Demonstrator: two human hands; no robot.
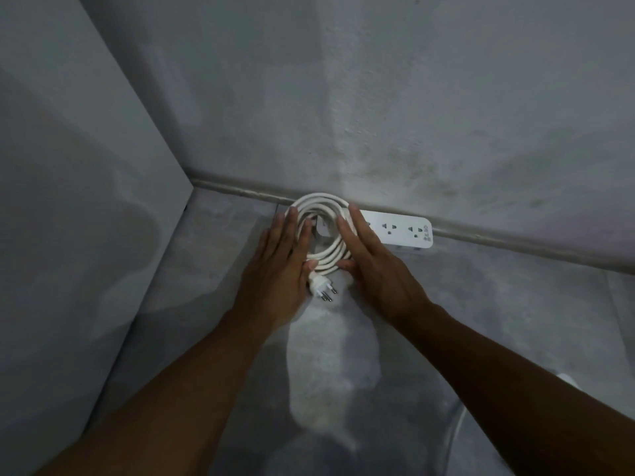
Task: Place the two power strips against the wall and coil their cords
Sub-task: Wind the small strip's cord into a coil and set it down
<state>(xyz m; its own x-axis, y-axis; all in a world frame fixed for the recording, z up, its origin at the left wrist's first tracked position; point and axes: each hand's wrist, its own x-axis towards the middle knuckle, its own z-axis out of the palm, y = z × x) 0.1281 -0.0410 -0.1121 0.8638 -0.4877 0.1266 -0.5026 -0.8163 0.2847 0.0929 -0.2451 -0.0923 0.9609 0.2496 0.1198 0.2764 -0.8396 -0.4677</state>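
**A coil that may spring open once the hands lift**

The power strip (402, 231) lies flat on the floor (481, 321), its long edge against the skirting (515, 240) at the foot of the wall (378, 115). Its coiled cord (321, 201) sits in several round loops over the strip's left end, and the plug (321, 286) pokes out of the near side of the coil with its pins toward the person.

The left hand (278, 266) and the right hand (374, 262) flank the coil. Both are flat, with fingers straight, and they press the loops from either side without clasping anything.

Nothing ties the loops, which is likely the main risk. A stiff cord of this kind tends to unwind, so lifting both palms at once could let the rings slide apart across the floor or tip off the strip. The loose plug end may lever the outer loop outward, and a sideways nudge from either palm could swing the strip away from the wall.

A grey panel (68, 201) closes the corner on the left. At the lower right a small white shape (568, 384) shows past the forearm. It may belong to the second strip, though it is too dim to tell. If so, that half of the job is not yet done, and a cord trailing there could catch an arm
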